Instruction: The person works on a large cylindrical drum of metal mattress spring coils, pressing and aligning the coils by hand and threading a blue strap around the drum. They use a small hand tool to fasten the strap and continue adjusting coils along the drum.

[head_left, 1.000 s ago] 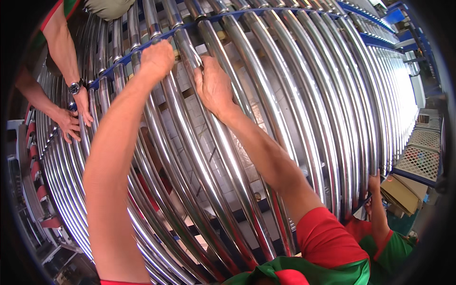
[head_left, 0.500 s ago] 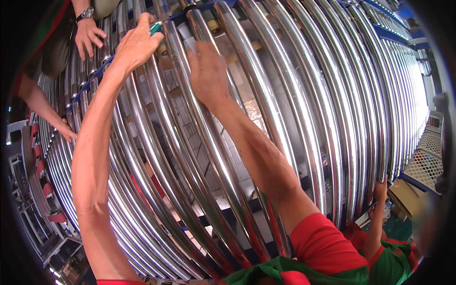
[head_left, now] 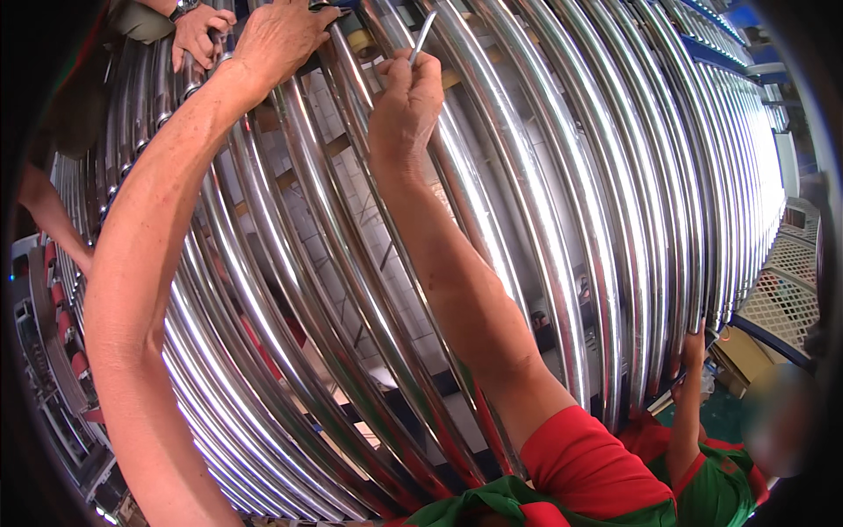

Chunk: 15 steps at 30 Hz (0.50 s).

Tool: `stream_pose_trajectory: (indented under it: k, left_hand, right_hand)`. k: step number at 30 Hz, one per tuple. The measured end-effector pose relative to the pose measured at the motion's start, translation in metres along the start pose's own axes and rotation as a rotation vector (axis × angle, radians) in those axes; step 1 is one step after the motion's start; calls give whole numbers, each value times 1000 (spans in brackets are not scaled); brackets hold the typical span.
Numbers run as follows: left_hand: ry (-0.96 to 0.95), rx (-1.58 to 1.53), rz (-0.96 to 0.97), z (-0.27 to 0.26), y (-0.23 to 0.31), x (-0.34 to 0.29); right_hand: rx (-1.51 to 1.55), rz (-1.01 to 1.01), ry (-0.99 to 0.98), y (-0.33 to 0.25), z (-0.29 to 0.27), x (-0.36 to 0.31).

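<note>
Polished metal rollers (head_left: pixel 518 167) run side by side beneath both my arms. My right hand (head_left: pixel 407 110) is closed around a thin silver rod (head_left: pixel 423 37) that looks like a hex key; its slightly bent end points up past my fingers. At the top edge, my left hand (head_left: pixel 279 42) reaches over the roller ends with its fingers curled. A small dark piece (head_left: pixel 331 11) shows at its fingertips, and what that hand grips is mostly hidden.
Beside my left hand is another person's hand (head_left: pixel 200 35) with a wristwatch. A further forearm (head_left: pixel 57 209) comes in at the left edge. At lower right a co-worker's hand (head_left: pixel 694 347) touches the roller ends, near a cardboard box (head_left: pixel 746 356).
My left hand has moved up, and the teal-handled tool in it no longer shows. My right hand has shifted up and right, its rod now in sharp view. The watch-wearer's hand moved toward mine.
</note>
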State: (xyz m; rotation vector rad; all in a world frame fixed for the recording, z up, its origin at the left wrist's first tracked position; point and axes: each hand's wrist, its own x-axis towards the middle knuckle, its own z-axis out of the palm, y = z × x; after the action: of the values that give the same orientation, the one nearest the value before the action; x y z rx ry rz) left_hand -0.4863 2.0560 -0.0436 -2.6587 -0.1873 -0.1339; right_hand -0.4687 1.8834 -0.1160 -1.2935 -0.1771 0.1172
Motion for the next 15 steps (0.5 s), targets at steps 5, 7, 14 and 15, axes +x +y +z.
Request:
stream_pose_trajectory:
  k: [5, 7, 14, 15]
  left_hand:
    - [53, 188, 36, 12, 14, 2]
    - [91, 140, 30, 10, 22, 7]
    - [-63, -82, -208, 18, 64, 29]
    - [-44, -155, -282, 18, 67, 29]
  right_hand:
    - [2, 16, -33, -6, -5, -2]
    - [-17, -1, -29, -5, -6, -3]
    - [48, -12, -40, 4, -6, 0]
    - [51, -5, -40, 4, -5, 0]
